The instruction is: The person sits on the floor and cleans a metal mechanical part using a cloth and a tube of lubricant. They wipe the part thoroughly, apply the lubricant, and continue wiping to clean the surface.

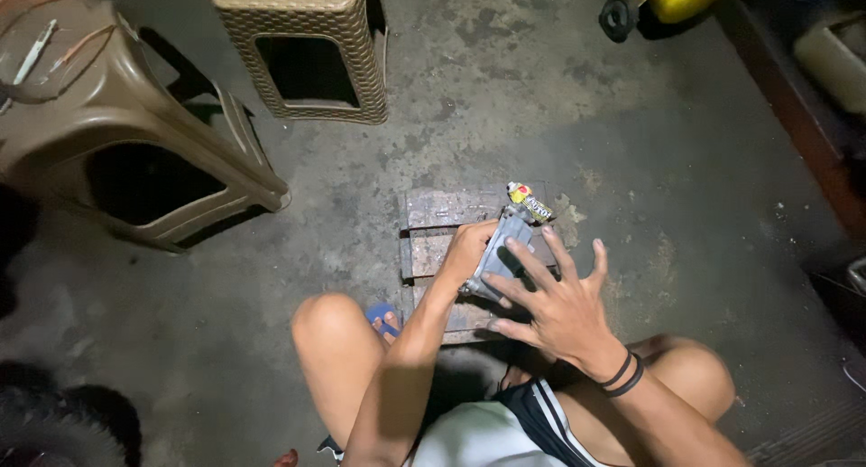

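My left hand [466, 251] grips a grey metal part [502, 253], holding it tilted on a rusty metal grate [439, 207] on the concrete floor. My right hand [552, 297] lies spread, fingers apart, against the near side of the same part, with two dark bands at the wrist. A small yellow and red tube [529, 201] lies at the far end of the part on the grate. My knees are bent on both sides of the grate, and a blue sandal [382, 315] shows beside the left knee.
A brown plastic stool [108, 115] stands at the far left, with thin tools on its seat. A woven tan stool [307, 47] is behind the grate. A yellow object with a black wheel [663, 0] sits at top right. A dark tyre [54, 426] is at bottom left.
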